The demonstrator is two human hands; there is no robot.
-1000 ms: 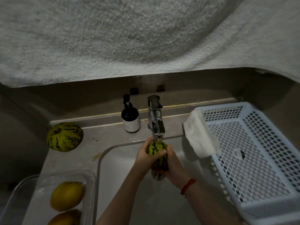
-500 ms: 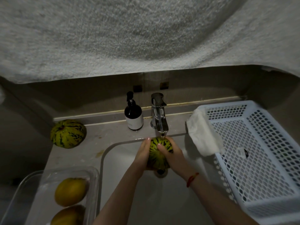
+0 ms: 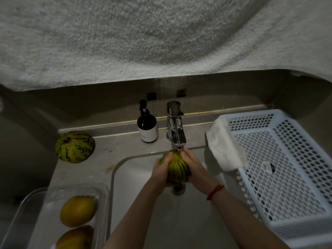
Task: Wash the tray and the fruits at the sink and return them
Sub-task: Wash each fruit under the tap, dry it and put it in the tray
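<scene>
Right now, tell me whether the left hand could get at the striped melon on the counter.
Probably yes, but not yet: the left hand grips the melon being washed. Open counter leads to the striped melon.

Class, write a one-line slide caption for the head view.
Both hands, left and right, hold a striped melon under the tap over the sink.

- We see a striped green melon (image 3: pixel 177 168) held over the sink (image 3: pixel 143 203), right under the tap.
- A second striped melon (image 3: pixel 75 146) lies on the bench.
- The clear tray (image 3: pixel 106 203) holds two yellow fruits (image 3: pixel 77 211).
</scene>
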